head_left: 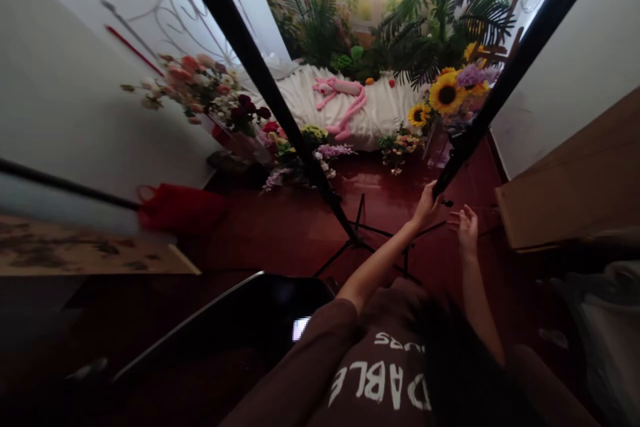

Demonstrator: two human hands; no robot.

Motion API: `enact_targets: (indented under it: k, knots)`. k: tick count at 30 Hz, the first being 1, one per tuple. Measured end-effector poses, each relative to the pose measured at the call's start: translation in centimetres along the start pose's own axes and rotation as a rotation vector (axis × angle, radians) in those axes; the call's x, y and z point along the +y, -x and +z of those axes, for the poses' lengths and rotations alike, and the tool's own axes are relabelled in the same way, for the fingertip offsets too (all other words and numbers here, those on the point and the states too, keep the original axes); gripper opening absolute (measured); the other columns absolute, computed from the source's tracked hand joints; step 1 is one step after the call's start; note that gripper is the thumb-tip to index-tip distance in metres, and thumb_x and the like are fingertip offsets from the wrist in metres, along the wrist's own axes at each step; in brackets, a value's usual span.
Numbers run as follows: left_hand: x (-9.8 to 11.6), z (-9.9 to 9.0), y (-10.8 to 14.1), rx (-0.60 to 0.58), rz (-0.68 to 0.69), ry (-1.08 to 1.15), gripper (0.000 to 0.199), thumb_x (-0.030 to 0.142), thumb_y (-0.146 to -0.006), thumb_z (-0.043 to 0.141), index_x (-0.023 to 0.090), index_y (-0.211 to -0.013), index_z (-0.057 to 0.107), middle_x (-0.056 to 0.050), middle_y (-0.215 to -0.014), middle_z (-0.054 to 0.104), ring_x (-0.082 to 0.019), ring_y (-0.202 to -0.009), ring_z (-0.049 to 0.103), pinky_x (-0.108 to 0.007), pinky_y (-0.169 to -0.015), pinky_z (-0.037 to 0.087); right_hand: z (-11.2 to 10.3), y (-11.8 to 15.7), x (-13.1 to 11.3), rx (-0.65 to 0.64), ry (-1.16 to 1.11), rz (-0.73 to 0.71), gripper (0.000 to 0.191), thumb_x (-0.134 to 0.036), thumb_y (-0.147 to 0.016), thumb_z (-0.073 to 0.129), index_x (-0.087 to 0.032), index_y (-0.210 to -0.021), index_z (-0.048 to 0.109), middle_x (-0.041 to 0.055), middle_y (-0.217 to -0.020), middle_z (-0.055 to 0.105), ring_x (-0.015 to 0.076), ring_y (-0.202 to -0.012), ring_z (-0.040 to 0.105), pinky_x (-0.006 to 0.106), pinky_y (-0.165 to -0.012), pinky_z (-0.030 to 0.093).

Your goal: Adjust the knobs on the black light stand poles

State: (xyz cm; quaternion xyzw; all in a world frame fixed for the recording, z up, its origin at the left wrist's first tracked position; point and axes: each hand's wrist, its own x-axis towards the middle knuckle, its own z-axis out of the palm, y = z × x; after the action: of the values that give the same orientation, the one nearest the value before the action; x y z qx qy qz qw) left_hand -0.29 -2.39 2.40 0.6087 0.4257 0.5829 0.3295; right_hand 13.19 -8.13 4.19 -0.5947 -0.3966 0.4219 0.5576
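My left hand [426, 208] is wrapped round the lower part of a black stand pole [515, 60], which slants up to the top right. Just right of it, my right hand [467, 228] is raised with its fingers apart, holding nothing. A small dark knob [447, 203] shows between the two hands, close to the pole. A second black stand pole [260, 80] leans from the top left down to thin spread legs on the floor. Tripod legs [406, 253] also stand below my hands; which pole they belong to is hard to tell.
Artificial flowers [190, 77] and sunflowers [447, 93] flank a white draped bed [295, 97] with a pink plush toy [345, 90]. Palm fronds [445, 0] rise behind. A cardboard box [565, 180] stands right; a red bag [175, 208] and a black panel [240, 313] are left.
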Motion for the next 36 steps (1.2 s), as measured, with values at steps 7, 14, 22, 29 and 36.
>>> enact_targets:
  k: [7, 14, 22, 29, 36]
  knots:
    - [-0.3, 0.1, 0.0, -0.022, -0.064, 0.004, 0.042, 0.049, -0.098, 0.04, 0.016, -0.123, 0.049, -0.012, -0.109, 0.063, -0.017, -0.094, 0.06, -0.033, -0.09, 0.049, 0.8, -1.3, -1.1, -0.092, 0.01, 0.048, 0.067, -0.062, -0.078, 0.06, -0.023, -0.131, 0.05, 0.0027, -0.092, 0.068, 0.0106, -0.058, 0.063, 0.023, -0.052, 0.056]
    - [-0.3, -0.2, 0.1, -0.085, -0.074, -0.012, 0.036, 0.049, -0.099, 0.038, 0.019, -0.114, 0.049, -0.006, -0.096, 0.061, -0.014, -0.082, 0.059, -0.029, -0.082, 0.049, 1.9, -3.0, -1.4, -0.074, 0.052, 0.182, 0.052, -0.071, -0.08, 0.059, -0.02, -0.085, 0.063, -0.0014, -0.062, 0.06, 0.0092, -0.045, 0.052, 0.023, -0.043, 0.052]
    - [-0.8, 0.1, 0.1, -0.043, -0.05, -0.045, 0.034, 0.048, -0.098, 0.04, 0.02, -0.115, 0.05, -0.008, -0.096, 0.063, -0.017, -0.085, 0.061, -0.031, -0.083, 0.049, 1.7, -3.3, -2.6, -0.339, 0.073, 0.518, 0.069, -0.083, -0.084, 0.036, -0.02, -0.063, 0.056, 0.0029, -0.046, 0.054, 0.009, -0.033, 0.043, 0.02, -0.032, 0.032]
    - [-0.8, -0.1, -0.1, -0.057, -0.059, -0.1, 0.028, 0.04, -0.097, 0.044, 0.02, -0.114, 0.052, -0.008, -0.099, 0.066, -0.017, -0.086, 0.063, -0.03, -0.081, 0.049, 1.8, -3.6, -3.5, -0.347, -0.057, 0.541, 0.047, -0.061, -0.083, 0.06, -0.016, -0.072, 0.062, 0.0, -0.055, 0.058, 0.0068, -0.041, 0.046, 0.019, -0.039, 0.035]
    - [-1.0, -0.1, -0.4, -0.067, -0.065, -0.121, 0.025, 0.036, -0.095, 0.049, 0.02, -0.113, 0.054, -0.006, -0.093, 0.066, -0.016, -0.081, 0.063, -0.028, -0.077, 0.049, 0.5, -3.8, -2.8, -0.463, -0.066, 0.293, 0.04, -0.055, -0.072, 0.074, -0.016, -0.077, 0.065, -0.0002, -0.068, 0.064, 0.0076, -0.055, 0.052, 0.02, -0.053, 0.045]
